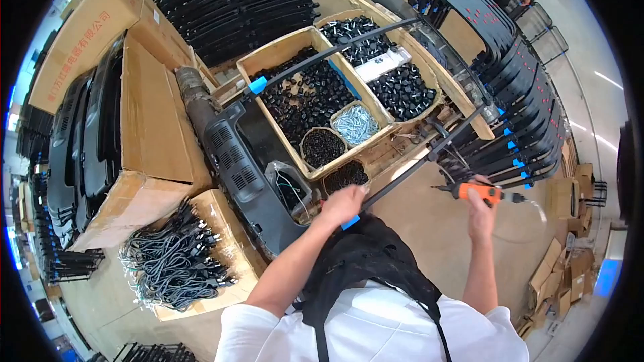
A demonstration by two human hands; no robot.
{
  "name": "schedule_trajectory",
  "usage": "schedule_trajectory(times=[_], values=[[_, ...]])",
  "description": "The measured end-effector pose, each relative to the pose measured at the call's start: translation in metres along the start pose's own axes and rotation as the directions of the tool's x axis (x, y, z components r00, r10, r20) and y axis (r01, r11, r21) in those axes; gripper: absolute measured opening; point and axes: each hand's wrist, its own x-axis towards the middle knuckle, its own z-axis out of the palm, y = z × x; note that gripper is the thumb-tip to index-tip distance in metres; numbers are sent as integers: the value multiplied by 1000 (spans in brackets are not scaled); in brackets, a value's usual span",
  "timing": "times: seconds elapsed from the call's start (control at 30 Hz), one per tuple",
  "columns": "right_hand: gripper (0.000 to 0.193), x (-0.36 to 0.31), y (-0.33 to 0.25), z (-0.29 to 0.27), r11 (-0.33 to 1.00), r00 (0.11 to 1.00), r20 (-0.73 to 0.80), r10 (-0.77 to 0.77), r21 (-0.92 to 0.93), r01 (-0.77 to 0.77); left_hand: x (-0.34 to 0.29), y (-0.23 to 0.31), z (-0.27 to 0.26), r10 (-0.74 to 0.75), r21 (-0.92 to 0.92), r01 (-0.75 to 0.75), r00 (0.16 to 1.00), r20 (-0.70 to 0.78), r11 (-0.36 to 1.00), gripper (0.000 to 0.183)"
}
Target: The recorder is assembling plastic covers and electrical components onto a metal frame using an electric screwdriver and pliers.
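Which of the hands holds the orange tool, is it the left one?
No, the orange tool is in the right hand, apart from the left hand.

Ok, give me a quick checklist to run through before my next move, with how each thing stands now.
1. Right grip secure on the orange power screwdriver: ok, fingers wrapped around it.
2. Screwdriver tip apart from the near black bar: ok, a gap shows.
3. Left grip holding a small part: cannot tell, the fingertips are hidden.
4. Silver fasteners within their round tub: ok, heaped inside it.
5. Black cords untangled: not ok, they lie in a jumbled heap on cardboard.
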Motion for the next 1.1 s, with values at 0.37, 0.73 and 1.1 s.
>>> schedule_trajectory(times=[0.37,0.73,1.1], values=[[43,177,301,98,586,672,215,708,352,-730,-28,60,26,-323,84,339,932,-161,937,72],[22,186,265,51,613,225,579,784,-663,-429,-46,60,43,-326,19,354,878,-352,935,65],[12,97,200,115,516,-94,515,852,-795,318,-136,47,154,74,81,-123,-59,-996,989,24]])
